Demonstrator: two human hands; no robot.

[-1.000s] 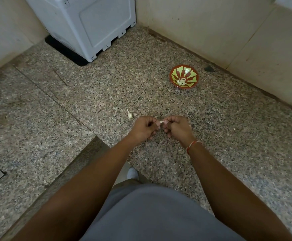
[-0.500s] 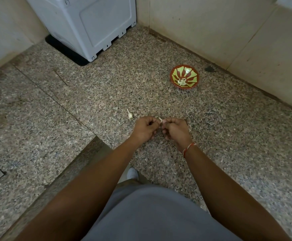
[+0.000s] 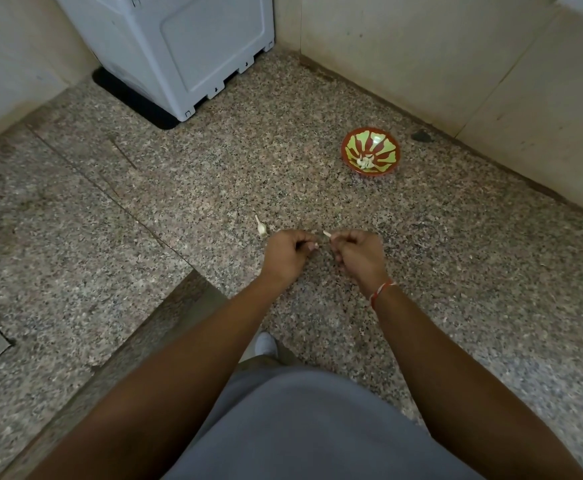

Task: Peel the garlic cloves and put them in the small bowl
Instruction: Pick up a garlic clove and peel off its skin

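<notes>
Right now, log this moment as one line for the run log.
stage: peeling | left hand: pinching skin, it seems | right hand: pinches garlic clove | small bowl: holds peeled cloves | floor: garlic piece left

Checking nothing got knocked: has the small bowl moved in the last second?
No. The small bowl keeps its spot beside the dark mark at the wall's foot.

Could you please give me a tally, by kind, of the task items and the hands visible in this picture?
Bowls: 1, the small bowl, with peeled cloves inside, too clumped to count.
Garlic pieces outside the bowl: 2, the garlic piece on the floor and the clove pinched at the fingertips.
Hands: 2, the left hand and the right hand.
Total: 5.
</notes>
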